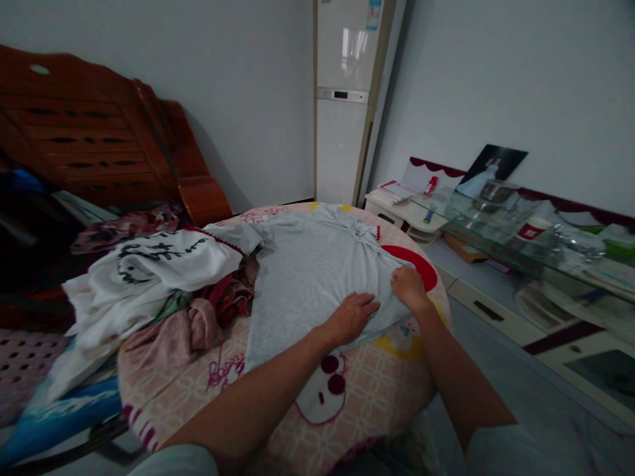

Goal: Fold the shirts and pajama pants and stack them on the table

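A grey T-shirt lies spread over a round table covered with a pink patterned cloth. My left hand rests flat on the shirt near its close edge, fingers stretched out. At the shirt's right edge, my right hand is closed with the fabric pinched in its fingers. Creases run from that edge toward a bunched part of the shirt at the far right. The shirt's far left part reaches a white garment with black lettering.
Several crumpled clothes, among them a pink one, are heaped at the table's left. Behind them stands a wooden bench. A glass-topped cabinet holding a paper cup is at right. A tall white appliance fills the corner.
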`<state>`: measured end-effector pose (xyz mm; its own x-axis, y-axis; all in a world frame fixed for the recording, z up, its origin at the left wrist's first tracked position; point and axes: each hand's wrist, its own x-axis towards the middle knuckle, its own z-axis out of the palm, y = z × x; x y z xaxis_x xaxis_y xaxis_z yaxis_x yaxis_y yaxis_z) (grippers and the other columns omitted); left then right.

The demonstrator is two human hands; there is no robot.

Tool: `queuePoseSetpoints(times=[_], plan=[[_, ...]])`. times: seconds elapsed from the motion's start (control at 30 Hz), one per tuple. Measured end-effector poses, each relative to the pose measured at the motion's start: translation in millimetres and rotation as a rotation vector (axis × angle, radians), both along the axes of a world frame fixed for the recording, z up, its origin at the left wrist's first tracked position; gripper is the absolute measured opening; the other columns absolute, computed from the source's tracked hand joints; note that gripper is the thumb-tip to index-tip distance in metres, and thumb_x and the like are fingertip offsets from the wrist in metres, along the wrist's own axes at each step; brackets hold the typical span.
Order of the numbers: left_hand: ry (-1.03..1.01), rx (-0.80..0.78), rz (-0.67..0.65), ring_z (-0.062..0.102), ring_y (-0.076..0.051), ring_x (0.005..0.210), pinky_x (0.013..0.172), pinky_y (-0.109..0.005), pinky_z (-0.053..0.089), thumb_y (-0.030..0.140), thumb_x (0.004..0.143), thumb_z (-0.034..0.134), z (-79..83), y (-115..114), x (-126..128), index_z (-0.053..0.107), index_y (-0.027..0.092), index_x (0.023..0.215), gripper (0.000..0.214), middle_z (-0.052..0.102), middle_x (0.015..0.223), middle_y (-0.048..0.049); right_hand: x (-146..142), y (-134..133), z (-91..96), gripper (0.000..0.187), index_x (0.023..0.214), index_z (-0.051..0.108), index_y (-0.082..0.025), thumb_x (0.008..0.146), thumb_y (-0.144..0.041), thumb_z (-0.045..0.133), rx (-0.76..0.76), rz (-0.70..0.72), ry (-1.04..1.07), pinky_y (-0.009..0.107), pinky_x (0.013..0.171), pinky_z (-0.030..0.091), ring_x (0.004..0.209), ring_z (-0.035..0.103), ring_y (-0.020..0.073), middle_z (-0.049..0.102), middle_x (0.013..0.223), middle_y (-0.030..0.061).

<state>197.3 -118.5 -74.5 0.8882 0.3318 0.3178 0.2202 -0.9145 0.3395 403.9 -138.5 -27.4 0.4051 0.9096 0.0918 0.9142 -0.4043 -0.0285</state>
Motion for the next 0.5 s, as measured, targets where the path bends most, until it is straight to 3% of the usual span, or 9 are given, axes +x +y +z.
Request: queuePoseSetpoints(times=[0.17, 0.27, 0.5], plan=[[-0.146, -0.085, -0.035, 0.059, -0.021, 0.116, 0.102, -0.036, 0.046, 0.013, 0.091, 0.052, 3.0, -2.7, -4.0, 0.068, 0.015, 0.113, 0.027, 0.066, 0.122, -0.0122, 13.9, -12.9, -12.2, 0.039, 0.123, 0.064, -0.013, 0.086, -0.024, 0.058, 0.210, -0.161, 0.022, 0.035, 0.097, 0.043, 0.120, 0.054, 0.0301, 0.061, 0.128, 0.0165], [-0.186, -0.126, -0.082, 0.062, -0.019, 0.102, 0.094, -0.032, 0.049, 0.020, 0.092, 0.054, 7.7, -8.6, -4.3, 0.071, 0.016, 0.099, 0.018, 0.070, 0.106, -0.0087, 21.7, -17.5, -21.9, 0.041, 0.127, 0.061, -0.010, 0.090, -0.025, 0.052, 0.288, -0.275, 0.092, 0.033, 0.096, 0.042, 0.116, 0.057, 0.0275, 0.064, 0.122, 0.0170], [-0.026, -0.065, -0.090, 0.061, -0.020, 0.095, 0.085, -0.028, 0.047, 0.028, 0.088, 0.059, 17.1, -18.2, -4.2, 0.068, 0.017, 0.094, 0.015, 0.066, 0.095, -0.0071, 25.8, -20.1, -21.0, 0.045, 0.122, 0.064, -0.008, 0.091, -0.040, 0.056, 0.245, -0.320, 0.068, 0.036, 0.090, 0.043, 0.109, 0.061, 0.0302, 0.068, 0.113, 0.0202]])
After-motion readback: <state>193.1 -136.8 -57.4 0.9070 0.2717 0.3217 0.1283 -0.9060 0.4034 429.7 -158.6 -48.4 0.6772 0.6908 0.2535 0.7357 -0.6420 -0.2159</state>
